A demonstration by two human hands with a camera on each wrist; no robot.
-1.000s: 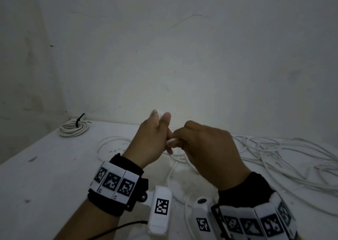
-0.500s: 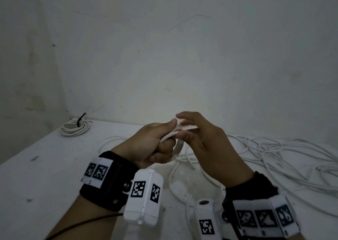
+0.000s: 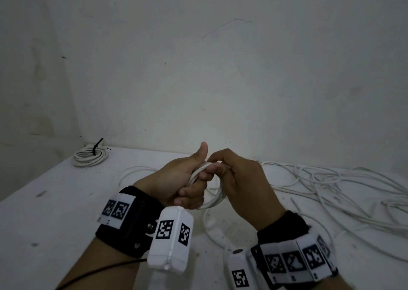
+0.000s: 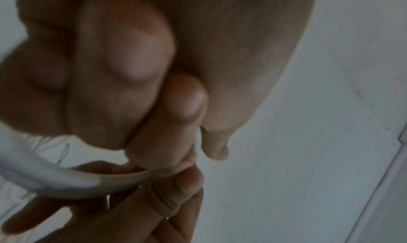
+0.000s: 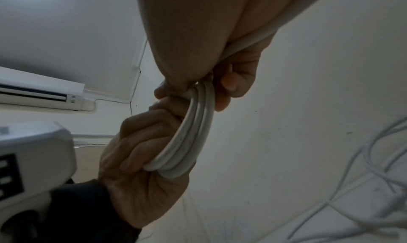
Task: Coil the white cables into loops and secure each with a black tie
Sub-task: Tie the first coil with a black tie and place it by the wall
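Left hand (image 3: 181, 183) gripping upright cable coil (image 3: 215, 201), right hand (image 3: 240, 179) pinching its top

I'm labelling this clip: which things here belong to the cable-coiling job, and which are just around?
Job: cable loops held by left hand and right hand; loose cables; tied coil with black tie.

Around: table; wall; air conditioner.

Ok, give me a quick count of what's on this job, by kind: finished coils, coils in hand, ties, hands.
Tied coil: 1
Coil being wound, gripped by left hand, right hand pinching it: 1
Black tie: 1
Hands: 2
Total: 5, excluding the loose cable tangle.
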